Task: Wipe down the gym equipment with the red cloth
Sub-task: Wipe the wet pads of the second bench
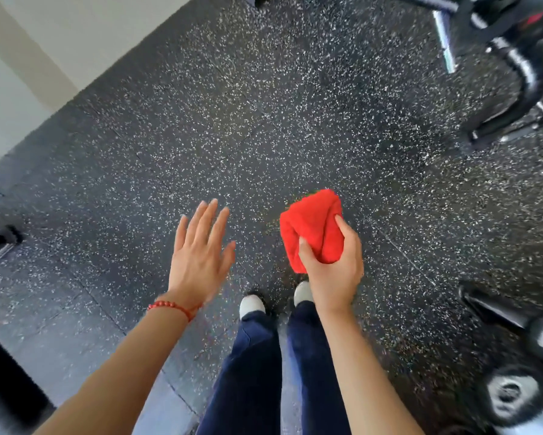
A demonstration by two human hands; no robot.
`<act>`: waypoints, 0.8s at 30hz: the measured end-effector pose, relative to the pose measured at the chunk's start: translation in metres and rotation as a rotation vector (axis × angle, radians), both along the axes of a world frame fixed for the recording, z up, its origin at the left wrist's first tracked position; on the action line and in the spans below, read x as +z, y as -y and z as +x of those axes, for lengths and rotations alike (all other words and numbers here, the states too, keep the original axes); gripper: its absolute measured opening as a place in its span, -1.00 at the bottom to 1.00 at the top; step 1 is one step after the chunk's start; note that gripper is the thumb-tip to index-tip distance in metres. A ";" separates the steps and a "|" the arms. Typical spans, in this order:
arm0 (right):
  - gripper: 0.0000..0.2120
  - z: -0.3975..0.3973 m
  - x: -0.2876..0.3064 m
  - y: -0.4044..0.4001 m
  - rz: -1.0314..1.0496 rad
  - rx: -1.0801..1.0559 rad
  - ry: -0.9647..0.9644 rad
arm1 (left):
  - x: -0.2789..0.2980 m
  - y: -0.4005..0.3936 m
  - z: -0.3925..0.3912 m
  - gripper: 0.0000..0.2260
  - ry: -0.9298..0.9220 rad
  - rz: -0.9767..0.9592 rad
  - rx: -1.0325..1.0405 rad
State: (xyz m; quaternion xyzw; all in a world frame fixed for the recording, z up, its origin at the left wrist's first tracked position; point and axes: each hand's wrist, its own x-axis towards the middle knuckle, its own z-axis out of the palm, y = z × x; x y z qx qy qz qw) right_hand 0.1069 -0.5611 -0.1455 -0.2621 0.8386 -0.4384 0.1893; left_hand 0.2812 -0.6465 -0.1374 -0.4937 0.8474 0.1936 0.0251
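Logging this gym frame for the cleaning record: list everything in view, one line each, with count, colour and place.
red cloth: one, bright red, bunched, held over the floor right of centre.
floor: one, dark rubber with pale flecks, fills most of the view.
wall: one, off-white, upper left.
machine frame: one, black with a chrome bar, top right, blurred.
weight plates: at least two, black and silver, bottom right, blurred.
dark foot: one, black, left edge; its machine is out of view.
bracelet: one, red beads, left wrist.
shoes: two, white, bottom centre.
trousers: one pair, navy.
left hand: fingers straight, holding nothing.
right hand: grips the red cloth.
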 end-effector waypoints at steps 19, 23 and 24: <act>-0.42 -0.207 0.039 0.003 -0.067 -0.299 0.062 | 0.042 0.043 -0.248 -0.48 -0.001 -0.011 -0.231; -0.41 -0.244 0.043 0.009 -0.074 -0.357 0.061 | 0.044 0.056 -0.295 -0.52 -0.028 -0.013 -0.271; -0.41 -0.251 0.044 0.011 -0.078 -0.373 0.071 | 0.045 0.060 -0.306 -0.52 -0.031 -0.012 -0.287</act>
